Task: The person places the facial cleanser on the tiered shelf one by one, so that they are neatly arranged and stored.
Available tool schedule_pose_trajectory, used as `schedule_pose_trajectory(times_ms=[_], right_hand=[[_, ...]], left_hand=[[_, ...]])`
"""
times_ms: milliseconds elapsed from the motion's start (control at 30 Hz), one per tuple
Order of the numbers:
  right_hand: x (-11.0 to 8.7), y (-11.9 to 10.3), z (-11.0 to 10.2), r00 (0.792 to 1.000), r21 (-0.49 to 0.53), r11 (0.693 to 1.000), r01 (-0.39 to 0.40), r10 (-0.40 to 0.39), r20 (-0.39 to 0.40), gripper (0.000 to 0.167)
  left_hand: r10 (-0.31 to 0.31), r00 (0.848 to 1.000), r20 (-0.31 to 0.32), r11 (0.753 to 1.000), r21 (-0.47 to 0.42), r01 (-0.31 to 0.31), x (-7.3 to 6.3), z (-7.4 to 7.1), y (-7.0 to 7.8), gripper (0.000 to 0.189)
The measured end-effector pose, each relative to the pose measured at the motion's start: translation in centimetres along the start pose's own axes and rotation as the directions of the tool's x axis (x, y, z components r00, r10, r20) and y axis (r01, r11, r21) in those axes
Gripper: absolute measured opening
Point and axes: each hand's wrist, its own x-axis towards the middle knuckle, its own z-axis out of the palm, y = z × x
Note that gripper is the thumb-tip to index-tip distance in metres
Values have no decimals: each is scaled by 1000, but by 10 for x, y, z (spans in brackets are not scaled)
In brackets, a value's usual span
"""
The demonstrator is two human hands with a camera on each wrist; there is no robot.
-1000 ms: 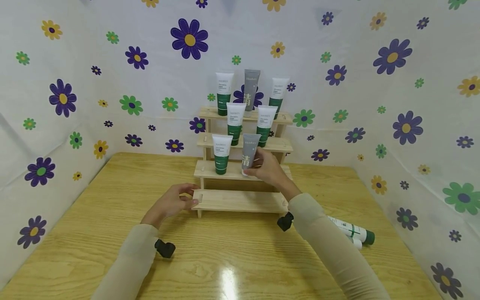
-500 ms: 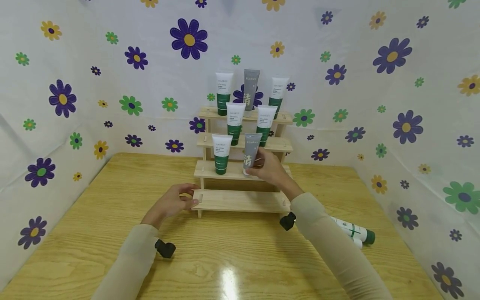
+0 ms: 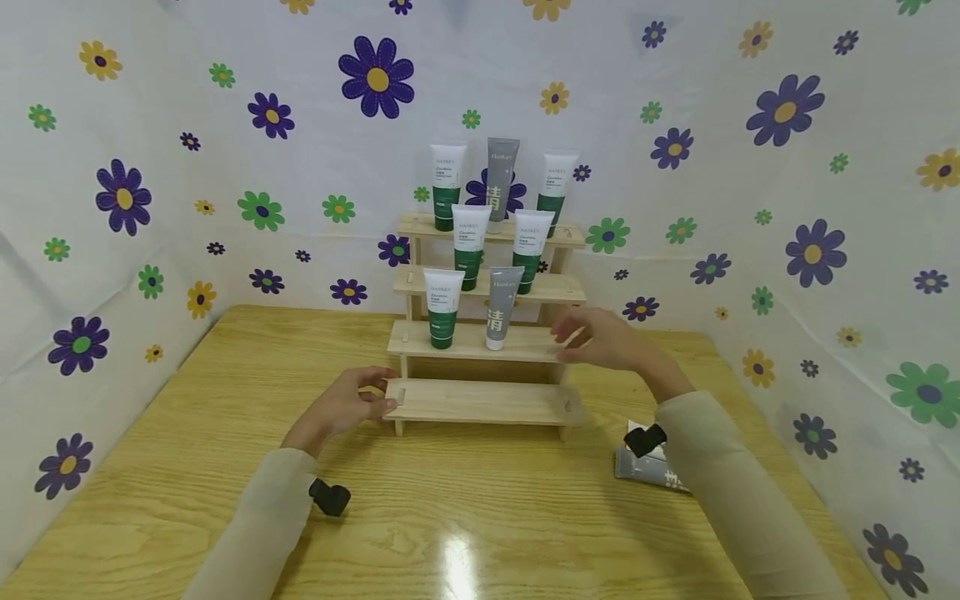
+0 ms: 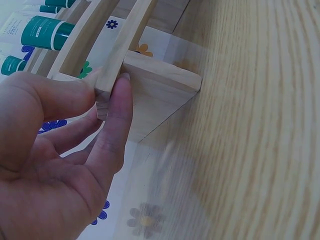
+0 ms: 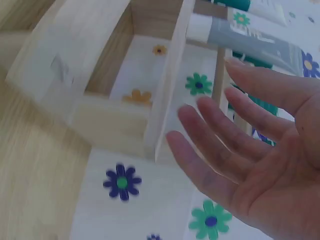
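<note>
A tiered wooden display stand (image 3: 480,402) stands on the table. My left hand (image 3: 343,407) pinches the left end of its lowest shelf between thumb and fingers, plain in the left wrist view. Beside the right end of the second shelf, my right hand (image 3: 600,337) is apart from the tubes, fingers loosely spread and holding nothing. A grey tube (image 3: 503,307) stands cap-down on that shelf, leaning slightly right. To its left is a white-and-green tube (image 3: 443,308). Two more white-and-green tubes occupy the third shelf; the top shelf bears a grey tube (image 3: 501,185) between two white-and-green ones.
Loose tubes, among them a grey tube (image 3: 651,468), lie on the wooden table (image 3: 480,517) at the right, partly hidden by my right forearm. A flower-patterned white sheet (image 3: 315,167) hangs behind and at both sides of the table.
My right hand has let go of the lower grey tube and moved right, leaving it standing on the second shelf. The tube had shifted slightly right before. My left hand stays put.
</note>
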Motion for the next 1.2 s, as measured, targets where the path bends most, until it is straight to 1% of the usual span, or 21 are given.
schedule_pose_trajectory(times_ms=[100,233,400,500,567,700,867,933,1100,1200], right_hand=[[-17,10,-13,997,-33,999,-29,31,70,34],[-40,22,-27,985,-101,993,-64,79,153,33],[-62,38,-37,959,-163,980,-111,148,241,34],[-74,48,-39,942,-174,972,-156,199,269,32],[-81,55,-38,927,-176,966,-188,234,294,30],[-95,70,-35,887,-164,950,-264,306,345,29],[-109,89,-35,847,-191,924,-332,381,372,32],[-113,96,-35,828,-202,912,-357,409,384,33],[-119,111,-31,773,-204,879,-431,476,419,35],[-121,117,-28,754,-210,864,-458,503,423,34]], left_hand=[[-12,1000,-3,1000,6,12,1,0,-1,52],[-24,1000,-2,1000,13,24,1,-1,-2,52],[-27,1000,-10,999,21,27,0,-2,-2,52],[-30,999,-13,999,17,30,0,-2,-2,52],[-32,999,-13,999,14,33,0,-2,-2,52],[-39,999,-16,999,15,39,0,-1,0,52],[-35,999,-23,999,29,35,-1,-1,1,51],[-29,999,-21,999,32,30,-1,-1,1,51],[-29,999,-17,999,31,29,0,-1,0,52],[-35,999,-19,999,24,36,0,0,1,51]])
